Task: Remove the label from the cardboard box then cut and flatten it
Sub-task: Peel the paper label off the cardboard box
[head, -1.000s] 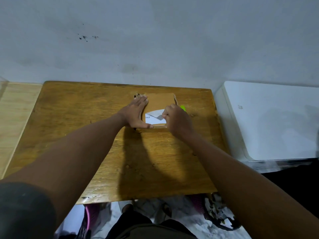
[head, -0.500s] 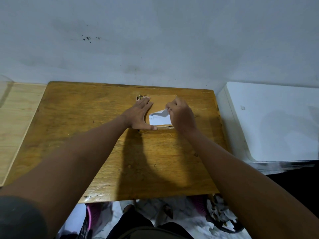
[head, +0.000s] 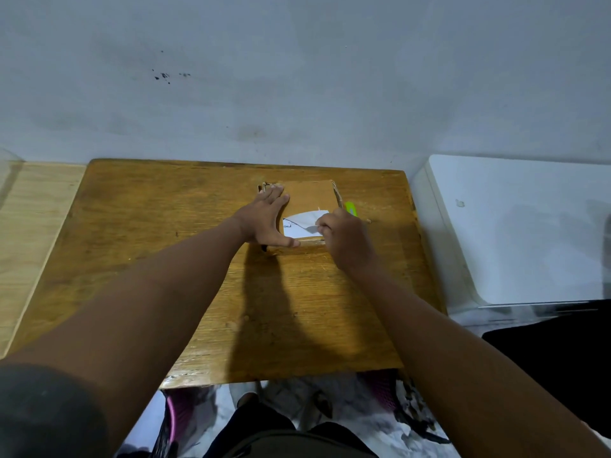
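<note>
A small brown cardboard box (head: 310, 196) lies on the wooden table (head: 148, 246) near its far edge. A white label (head: 297, 224) with black marks is partly peeled up from the box top. My left hand (head: 266, 219) presses flat on the left part of the box, fingers straight and thumb stretched along the near edge. My right hand (head: 344, 238) pinches the lifted right corner of the label. A bright green tool (head: 351, 208) lies just right of the box, partly hidden behind my right hand.
A grey wall rises right behind the table. A white appliance (head: 515, 226) stands to the right, a pale wooden surface (head: 29, 226) to the left. Below the table's near edge are crumpled paper and a pink object (head: 185, 408) on the floor.
My right hand moved forward over the label, then drew back toward me with the label's corner pinched, lifting it more. The left hand stays pressed on the box.
</note>
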